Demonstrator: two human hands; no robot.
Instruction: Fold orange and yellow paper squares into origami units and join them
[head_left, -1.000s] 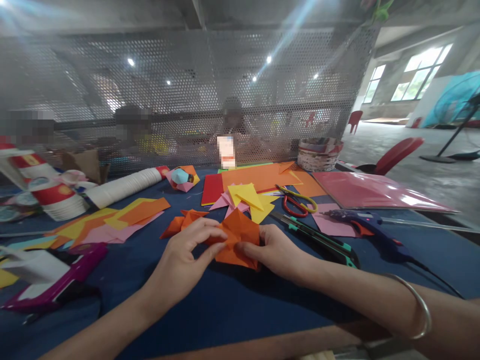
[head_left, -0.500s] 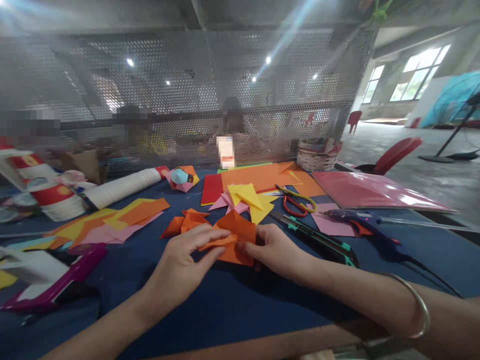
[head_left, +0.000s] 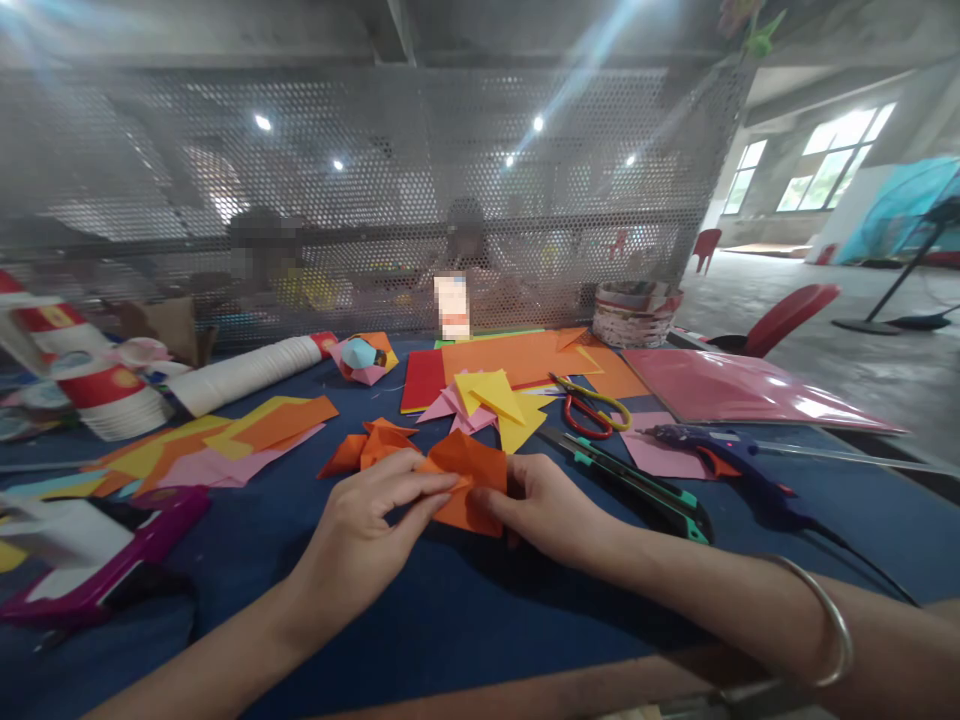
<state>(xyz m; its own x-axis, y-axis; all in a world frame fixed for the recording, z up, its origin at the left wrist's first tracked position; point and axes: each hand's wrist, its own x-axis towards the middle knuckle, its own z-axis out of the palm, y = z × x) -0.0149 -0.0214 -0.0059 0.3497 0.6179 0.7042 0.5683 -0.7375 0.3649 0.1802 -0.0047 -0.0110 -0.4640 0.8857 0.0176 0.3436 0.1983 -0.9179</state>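
Observation:
An orange piece of folded paper is held between my two hands, just above the blue table cover. My left hand pinches its left side between thumb and fingers. On its right edge, my right hand grips with the thumb in front and the fingers mostly hidden behind. Further folded orange pieces lie just beyond my left hand. Yellow folded paper rests on pink folded paper behind the held piece. A box cutter and scissors lie beyond my right hand.
A dark blue glue gun lies at right, a purple one at left. Stacked paper cups, paper strips, orange sheets, a woven basket and a pink glossy packet stand or lie around. Perforated mesh rises behind.
The near flaps of the orange paper have come closer together between my fingers, and my left thumb and fingertips have drawn nearer each other. Both hands keep their hold.

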